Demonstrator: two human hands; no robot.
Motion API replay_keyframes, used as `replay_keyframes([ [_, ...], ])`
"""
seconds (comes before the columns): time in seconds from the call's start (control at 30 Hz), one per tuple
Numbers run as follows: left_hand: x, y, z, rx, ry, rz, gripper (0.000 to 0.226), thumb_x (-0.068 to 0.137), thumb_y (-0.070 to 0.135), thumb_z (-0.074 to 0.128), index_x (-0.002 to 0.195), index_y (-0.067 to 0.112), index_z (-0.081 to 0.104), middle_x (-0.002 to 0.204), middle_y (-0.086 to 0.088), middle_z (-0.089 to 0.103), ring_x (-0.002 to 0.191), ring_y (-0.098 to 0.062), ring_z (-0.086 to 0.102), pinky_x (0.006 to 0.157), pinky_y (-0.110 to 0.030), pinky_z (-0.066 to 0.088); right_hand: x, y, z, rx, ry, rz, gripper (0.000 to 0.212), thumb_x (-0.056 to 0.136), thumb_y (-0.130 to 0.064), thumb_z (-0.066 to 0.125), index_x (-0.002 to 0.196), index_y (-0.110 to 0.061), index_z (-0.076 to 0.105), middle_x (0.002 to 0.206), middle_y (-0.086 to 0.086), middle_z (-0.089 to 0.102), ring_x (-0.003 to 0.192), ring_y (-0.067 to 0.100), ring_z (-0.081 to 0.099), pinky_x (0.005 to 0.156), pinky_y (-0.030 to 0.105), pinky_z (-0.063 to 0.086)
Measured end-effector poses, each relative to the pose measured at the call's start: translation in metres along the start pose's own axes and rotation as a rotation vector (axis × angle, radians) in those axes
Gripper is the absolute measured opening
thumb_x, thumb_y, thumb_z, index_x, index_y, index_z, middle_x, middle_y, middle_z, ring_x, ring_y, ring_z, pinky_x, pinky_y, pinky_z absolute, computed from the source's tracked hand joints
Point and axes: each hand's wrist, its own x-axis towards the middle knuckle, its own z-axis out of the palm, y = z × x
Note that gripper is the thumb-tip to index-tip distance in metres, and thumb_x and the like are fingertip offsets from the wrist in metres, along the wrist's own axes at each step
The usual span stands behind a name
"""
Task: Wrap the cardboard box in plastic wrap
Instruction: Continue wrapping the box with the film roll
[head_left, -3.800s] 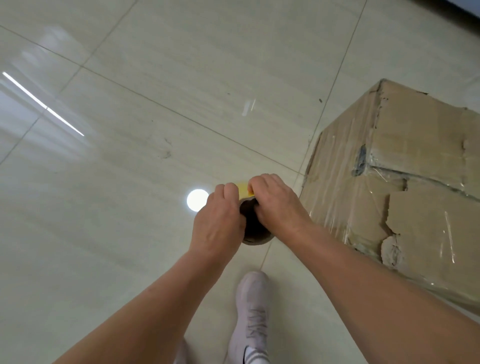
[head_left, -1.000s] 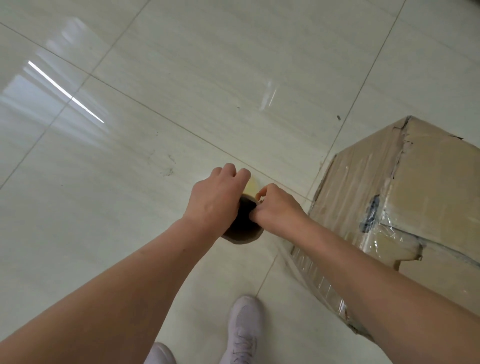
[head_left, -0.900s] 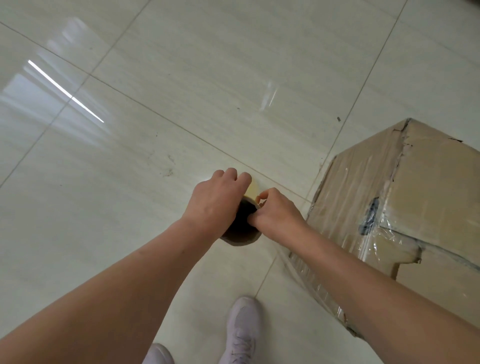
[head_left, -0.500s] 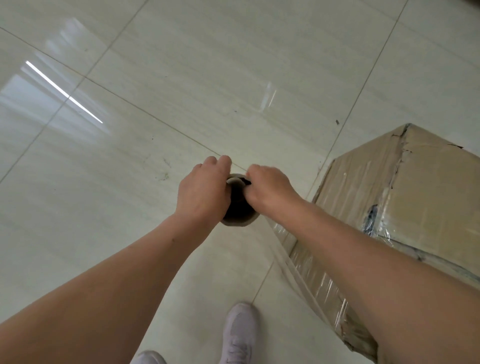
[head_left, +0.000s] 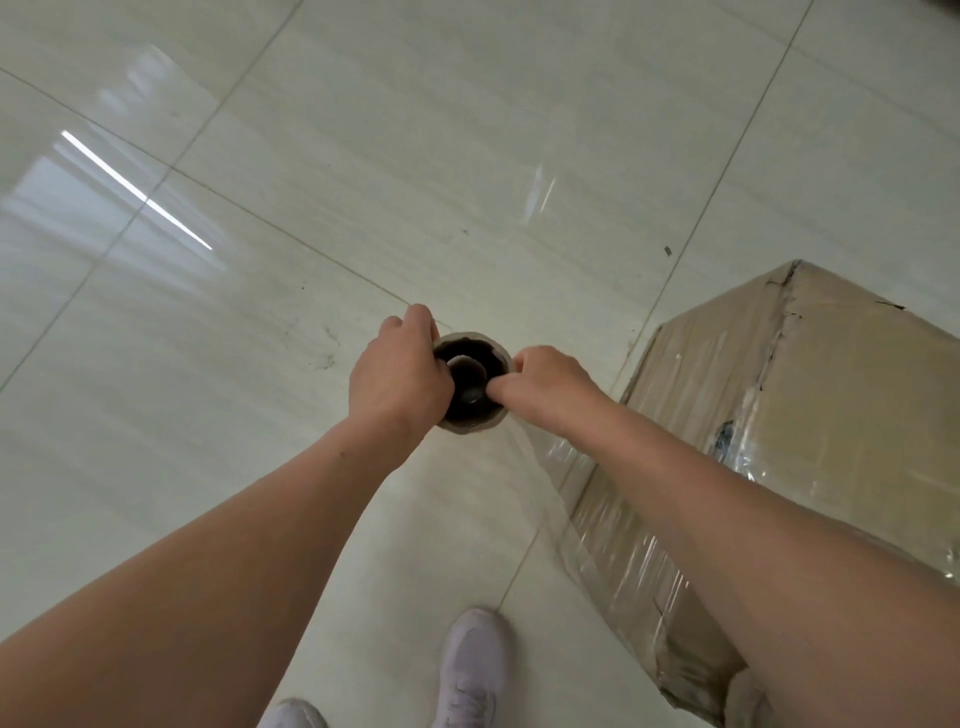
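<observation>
Head view: your left hand (head_left: 400, 369) and right hand (head_left: 545, 382) hold the roll of plastic wrap (head_left: 470, 426) upright between them, its hollow core facing up at you. Each grip is clamped on the roll: the left fingers curl round its left side, and the right fingers and thumb pinch its right rim. A clear sheet of wrap (head_left: 550, 467) stretches from the roll down to the cardboard box (head_left: 810, 415). The box stands on the tiled floor (head_left: 363, 156) to your right, its near side already covered in glossy film. One pale shoe (head_left: 475, 670) shows below the roll, beside a tile joint.
</observation>
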Motion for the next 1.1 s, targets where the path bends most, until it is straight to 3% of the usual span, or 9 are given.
replay_keyframes([
  [0.1, 0.004, 0.005, -0.006, 0.178, -0.068, 0.113, 0.036, 0.087, 0.006, 0.046, 0.122, 0.015, 0.042, 0.117, -0.007, 0.048, 0.094, -0.027, 0.050, 0.066, -0.033, 0.038, -0.001, -0.002, 0.003, -0.004, -0.001, 0.007, 0.025, 0.085, -0.023, 0.054, 0.105, -0.008, 0.057, 0.095, 0.006, 0.057, 0.084, 0.024, 0.054, 0.060, 0.027, 0.038],
  [0.2, 0.010, 0.010, -0.010, 0.336, -0.083, 0.323, 0.040, 0.086, 0.006, 0.048, 0.125, 0.016, 0.042, 0.120, -0.004, 0.048, 0.109, -0.023, 0.047, 0.069, -0.032, 0.042, -0.001, -0.006, 0.005, -0.006, -0.010, 0.008, 0.022, 0.086, -0.020, 0.054, 0.104, -0.009, 0.055, 0.095, 0.006, 0.057, 0.086, 0.024, 0.054, 0.060, 0.027, 0.038],
  [0.3, 0.022, 0.020, -0.016, 0.497, -0.113, 0.568, 0.037, 0.086, 0.007, 0.047, 0.122, 0.016, 0.042, 0.115, -0.002, 0.048, 0.108, -0.020, 0.047, 0.067, -0.028, 0.037, -0.001, -0.010, 0.008, -0.010, -0.034, 0.022, 0.029, 0.084, -0.018, 0.057, 0.111, -0.009, 0.054, 0.101, 0.007, 0.060, 0.093, 0.025, 0.058, 0.064, 0.027, 0.040],
  [0.4, 0.033, 0.027, -0.017, 0.629, -0.194, 0.706, 0.029, 0.088, 0.007, 0.045, 0.116, 0.014, 0.043, 0.110, -0.002, 0.049, 0.104, -0.020, 0.048, 0.066, -0.027, 0.034, 0.004, -0.008, 0.010, 0.047, 0.010, 0.064, 0.021, 0.083, -0.012, 0.053, 0.103, -0.009, 0.056, 0.095, 0.007, 0.062, 0.094, 0.026, 0.060, 0.063, 0.026, 0.040],
  [0.57, 0.059, 0.029, -0.020, 0.626, -0.237, 0.752, 0.021, 0.089, 0.006, 0.046, 0.109, 0.012, 0.043, 0.106, -0.004, 0.050, 0.100, -0.022, 0.051, 0.066, -0.028, 0.036, 0.017, -0.019, 0.009, 0.243, 0.109, 0.222, 0.008, 0.081, -0.005, 0.052, 0.074, -0.010, 0.052, 0.071, 0.005, 0.052, 0.073, 0.024, 0.052, 0.048, 0.026, 0.032],
  [0.63, 0.071, 0.026, -0.028, 0.605, -0.253, 0.718, 0.020, 0.088, 0.007, 0.047, 0.107, 0.012, 0.043, 0.105, -0.005, 0.050, 0.095, -0.024, 0.052, 0.066, -0.029, 0.036, 0.023, -0.031, 0.004, 0.282, 0.110, 0.252, 0.003, 0.081, -0.009, 0.056, 0.079, -0.007, 0.057, 0.075, 0.005, 0.057, 0.073, 0.022, 0.054, 0.050, 0.025, 0.035],
  [0.73, 0.093, 0.023, -0.043, 0.558, -0.254, 0.634, 0.020, 0.088, 0.010, 0.048, 0.107, 0.011, 0.043, 0.103, -0.008, 0.051, 0.084, -0.026, 0.051, 0.064, -0.030, 0.034, 0.035, -0.049, -0.006, 0.277, 0.123, 0.257, 0.021, 0.079, -0.018, 0.062, 0.097, -0.006, 0.062, 0.091, 0.008, 0.066, 0.080, 0.022, 0.061, 0.057, 0.025, 0.043],
  [0.83, 0.115, 0.028, -0.055, 0.520, -0.248, 0.606, 0.024, 0.088, 0.011, 0.049, 0.111, 0.011, 0.042, 0.103, -0.009, 0.050, 0.075, -0.023, 0.041, 0.064, -0.031, 0.034, 0.048, -0.063, -0.020, 0.255, 0.164, 0.278, 0.022, 0.079, -0.018, 0.061, 0.098, -0.008, 0.062, 0.093, 0.008, 0.066, 0.079, 0.022, 0.060, 0.055, 0.025, 0.041],
  [1.1, 0.135, 0.055, -0.047, 0.450, -0.293, 0.718, 0.025, 0.088, 0.010, 0.049, 0.111, 0.011, 0.040, 0.108, -0.006, 0.049, 0.090, -0.022, 0.050, 0.064, -0.029, 0.035, 0.064, -0.065, -0.044, -0.026, 0.336, 0.271, 0.021, 0.088, -0.005, 0.045, 0.103, -0.007, 0.060, 0.096, 0.009, 0.064, 0.079, 0.024, 0.056, 0.061, 0.028, 0.043],
])
